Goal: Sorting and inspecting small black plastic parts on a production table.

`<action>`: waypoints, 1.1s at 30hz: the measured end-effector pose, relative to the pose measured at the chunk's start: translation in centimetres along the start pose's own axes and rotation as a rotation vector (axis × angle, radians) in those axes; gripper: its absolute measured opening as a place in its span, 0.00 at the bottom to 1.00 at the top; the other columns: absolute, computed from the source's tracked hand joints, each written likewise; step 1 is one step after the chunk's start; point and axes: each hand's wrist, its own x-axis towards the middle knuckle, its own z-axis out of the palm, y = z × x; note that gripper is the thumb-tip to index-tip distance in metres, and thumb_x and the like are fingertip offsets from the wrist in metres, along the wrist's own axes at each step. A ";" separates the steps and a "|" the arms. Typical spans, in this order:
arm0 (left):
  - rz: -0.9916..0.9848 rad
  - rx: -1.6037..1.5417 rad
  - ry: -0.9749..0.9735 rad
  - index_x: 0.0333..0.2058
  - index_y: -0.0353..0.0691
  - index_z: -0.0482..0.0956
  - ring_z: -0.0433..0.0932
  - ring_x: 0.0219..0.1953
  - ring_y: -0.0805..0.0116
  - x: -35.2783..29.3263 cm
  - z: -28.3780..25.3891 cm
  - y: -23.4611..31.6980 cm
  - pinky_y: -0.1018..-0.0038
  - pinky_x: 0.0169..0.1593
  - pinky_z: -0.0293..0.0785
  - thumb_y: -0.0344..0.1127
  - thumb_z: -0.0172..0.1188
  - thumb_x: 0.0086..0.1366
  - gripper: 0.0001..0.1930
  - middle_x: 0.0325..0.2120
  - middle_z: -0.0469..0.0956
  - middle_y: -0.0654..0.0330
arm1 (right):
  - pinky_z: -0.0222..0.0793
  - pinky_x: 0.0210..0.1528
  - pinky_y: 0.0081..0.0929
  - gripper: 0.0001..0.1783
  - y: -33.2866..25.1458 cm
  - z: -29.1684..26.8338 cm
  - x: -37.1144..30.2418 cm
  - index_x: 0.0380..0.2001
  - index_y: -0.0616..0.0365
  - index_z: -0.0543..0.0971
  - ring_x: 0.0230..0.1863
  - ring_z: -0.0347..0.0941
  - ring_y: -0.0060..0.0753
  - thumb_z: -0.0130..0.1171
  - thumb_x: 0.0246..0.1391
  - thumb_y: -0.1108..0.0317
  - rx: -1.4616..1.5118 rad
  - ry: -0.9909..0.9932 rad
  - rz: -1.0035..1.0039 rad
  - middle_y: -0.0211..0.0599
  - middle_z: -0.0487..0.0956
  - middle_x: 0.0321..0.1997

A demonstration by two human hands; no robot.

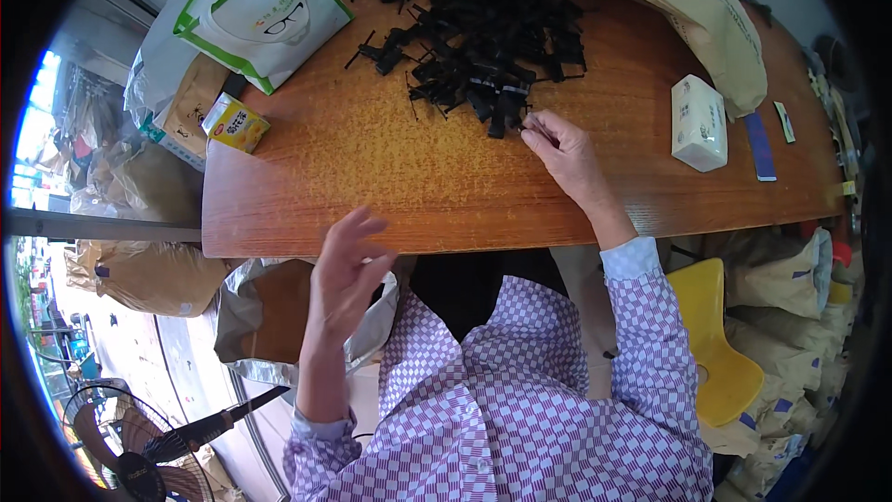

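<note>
A heap of small black plastic parts [474,28] with thin stems lies at the far middle of the wooden table [372,181]. At the near edge of that heap, my right hand [569,158] is closed in a pinch, its fingertips on a black plastic part [505,112]. The exact grip is partly hidden by the fingers. My left hand [346,270] is raised near the table's front edge, a little blurred. Its fingers are apart and it holds nothing. Below it stands an opened sack [262,316] with a silvery lining.
On the left are a white and green bag [269,14] and a yellow carton [237,124]. A tissue pack [699,121] and a large paper sack [692,14] lie on the right. A yellow chair [711,344] and a fan [135,451] flank me.
</note>
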 end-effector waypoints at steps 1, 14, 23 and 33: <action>-0.024 -0.070 -0.085 0.61 0.36 0.55 0.77 0.40 0.69 1.4 1.7 1.3 0.80 0.39 0.71 0.26 0.57 0.59 0.32 0.50 0.69 0.49 | 0.64 0.34 0.15 0.06 -0.1 -0.3 -0.3 0.37 0.58 0.77 0.32 0.66 0.13 0.57 0.56 0.71 0.129 -0.065 0.066 0.24 0.73 0.28; -0.094 -0.479 -0.312 0.58 0.38 0.58 0.80 0.36 0.67 7.0 9.7 -0.7 0.80 0.35 0.76 0.30 0.61 0.59 0.30 0.41 0.74 0.52 | 0.70 0.31 0.20 0.09 -4.6 0.9 -6.6 0.40 0.60 0.76 0.29 0.76 0.22 0.55 0.55 0.76 0.157 -0.175 -0.056 0.36 0.79 0.29; -0.077 -0.543 -0.164 0.44 0.41 0.65 0.78 0.31 0.74 5.5 10.1 -2.7 0.83 0.28 0.73 0.27 0.61 0.59 0.16 0.33 0.76 0.59 | 0.68 0.31 0.17 0.10 -5.1 1.4 -9.1 0.42 0.63 0.72 0.29 0.73 0.20 0.50 0.60 0.70 0.184 -0.086 0.032 0.32 0.77 0.28; 0.144 0.059 -0.067 0.42 0.38 0.66 0.72 0.25 0.77 4.8 10.9 -2.3 0.79 0.28 0.70 0.22 0.60 0.56 0.16 0.24 0.72 0.63 | 0.60 0.24 0.15 0.12 -7.0 1.9 -8.4 0.42 0.64 0.71 0.23 0.63 0.14 0.45 0.64 0.66 0.219 -0.178 0.110 0.27 0.70 0.24</action>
